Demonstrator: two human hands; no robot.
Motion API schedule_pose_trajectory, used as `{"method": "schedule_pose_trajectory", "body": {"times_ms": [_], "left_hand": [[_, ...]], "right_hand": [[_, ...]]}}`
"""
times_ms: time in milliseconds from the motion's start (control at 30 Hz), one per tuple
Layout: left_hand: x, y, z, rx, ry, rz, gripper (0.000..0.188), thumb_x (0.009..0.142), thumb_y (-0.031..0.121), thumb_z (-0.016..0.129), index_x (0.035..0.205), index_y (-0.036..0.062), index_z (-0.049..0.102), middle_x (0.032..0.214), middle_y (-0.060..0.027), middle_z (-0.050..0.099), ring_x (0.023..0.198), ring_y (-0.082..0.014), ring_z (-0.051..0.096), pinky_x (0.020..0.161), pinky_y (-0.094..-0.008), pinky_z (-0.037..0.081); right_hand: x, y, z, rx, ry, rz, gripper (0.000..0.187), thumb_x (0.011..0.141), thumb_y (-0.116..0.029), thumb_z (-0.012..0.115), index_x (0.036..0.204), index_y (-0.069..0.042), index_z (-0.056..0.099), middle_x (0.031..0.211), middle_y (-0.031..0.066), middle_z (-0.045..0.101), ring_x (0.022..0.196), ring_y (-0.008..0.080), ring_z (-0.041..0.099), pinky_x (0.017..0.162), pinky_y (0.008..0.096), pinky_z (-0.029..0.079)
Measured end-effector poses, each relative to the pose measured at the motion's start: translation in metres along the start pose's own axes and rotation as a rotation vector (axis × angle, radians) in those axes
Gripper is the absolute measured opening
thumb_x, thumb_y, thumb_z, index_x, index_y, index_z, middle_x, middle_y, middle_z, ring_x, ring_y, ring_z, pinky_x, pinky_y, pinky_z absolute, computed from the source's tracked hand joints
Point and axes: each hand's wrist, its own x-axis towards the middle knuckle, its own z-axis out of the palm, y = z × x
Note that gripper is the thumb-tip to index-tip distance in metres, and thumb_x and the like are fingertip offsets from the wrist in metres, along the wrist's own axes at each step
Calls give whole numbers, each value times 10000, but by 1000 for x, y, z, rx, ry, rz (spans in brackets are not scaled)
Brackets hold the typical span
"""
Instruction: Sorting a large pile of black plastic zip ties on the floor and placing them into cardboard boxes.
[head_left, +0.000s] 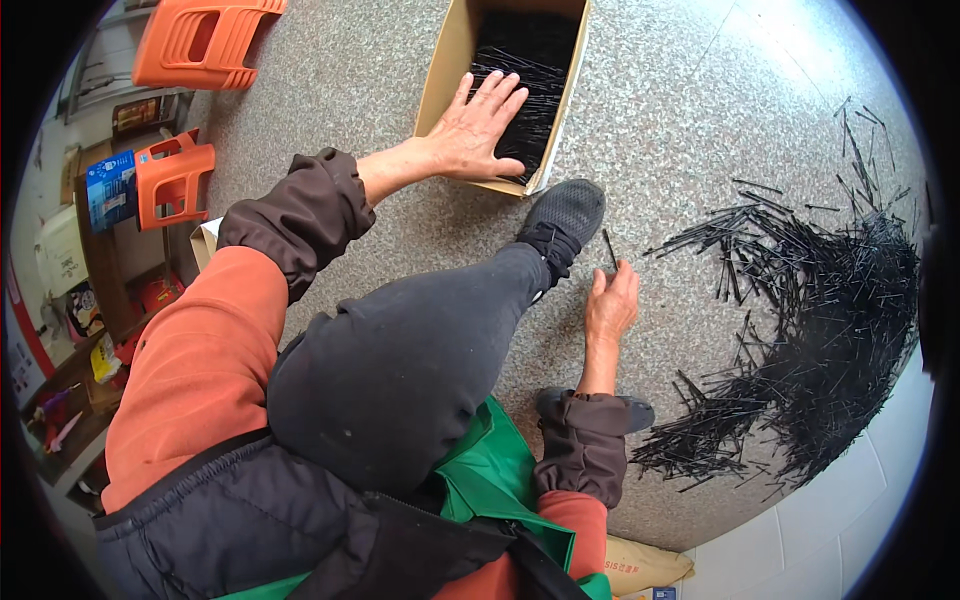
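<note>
L hand (475, 135) is lying flat, palm down and fingers splayed, across the near L part of an open cardboard box (432, 95); it is grasping nothing visible, grip released. Black sticks (530, 40), thin and approx. parallel, are filling the box under and beyond the fingers; can't tell how hard the palm is pressing. R hand (612, 298) is hanging low nr the floor (680, 110), betw. the box and the loose pile, thumb and index slightly apart. One single black stick (610, 248) is showing right at its fingertips, pointing away from the wearer; can't tell whether it is being pinched or is lying on the floor just behind them. Loose pile (840, 320) of the same sort of sticks is spreading over the floor at far R, dense in the middle, strays fanning out twd the R hand, well apart from the box. Dark shoe (568, 215) is standing just beside the box's near R corner; 2nd shoe (640, 412) is showing partly behind the R sleeve cover (582, 445). Orange stools (205, 45) are standing upper L, w/ a blue carton (110, 187) nearby.
</note>
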Motion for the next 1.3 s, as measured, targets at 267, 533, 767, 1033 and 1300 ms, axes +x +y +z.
{"method": "schedule_pose_trajectory", "body": {"times_ms": [267,533,767,1033,1300], "left_hand": [[15,-8,24,34,97,97,1010,664,639,599,1390,68,192,1447,-181,130,1313,-428,117,1023,-606,121],[23,-8,17,-49,271,94,1093,617,617,649,1408,62,139,1469,-161,95,1351,-370,70,1058,-549,61],[49,-30,50,51,252,99,987,727,648,494,1415,58,104,1477,-135,84,1365,-310,60,1082,-487,64],[37,6,10,-337,411,-209,858,707,379,652,1376,55,224,1450,-150,185,1354,-319,117,1065,-536,48],[5,122,-27,-114,63,263,696,630,234,699,1256,99,428,1370,-130,333,1310,-303,249,1067,-501,139]], "right_hand": [[9,13,17,-166,-168,-65,185,794,-203,591,909,-90,500,866,120,539,729,347,586,596,450,466],[10,20,-2,-34,-37,-23,101,713,-120,539,690,-43,477,694,156,554,656,369,545,568,464,418],[28,69,-45,337,227,334,95,663,-91,532,635,-29,465,523,62,390,499,123,385,479,302,353],[107,103,-87,-203,236,195,468,770,-295,644,1163,-97,484,969,199,600,886,373,570,737,448,456],[56,105,-54,-23,-9,292,251,710,-264,607,718,-13,588,637,154,605,562,305,577,544,395,463]]}}
